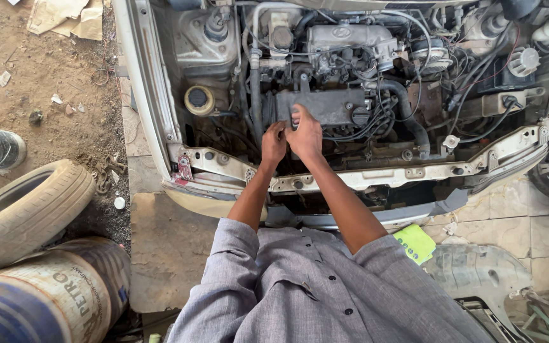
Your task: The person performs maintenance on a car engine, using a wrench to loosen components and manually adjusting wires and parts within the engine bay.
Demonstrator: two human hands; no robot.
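Reaching into an open engine bay, both hands at the front of the engine.

Head view: the left hand (273, 143) and right hand (306, 134) sit side by side, touching, over the front edge of the grey engine cover (325, 105), which lies in the middle of the bay behind the white front crossmember (351, 178). Right-hand fingers (297, 114) are curled down onto the cover's near edge; left-hand fingers are bent inward beside them; whether either hand grips anything I cannot tell. A yellow-capped reservoir (199, 100) stands left of the engine. Black hoses (408, 114) run to the right of the cover. On the ground at left lie a tyre (27, 209) and a drum (52, 295); a green pad (415, 243) lies near the person's right elbow.
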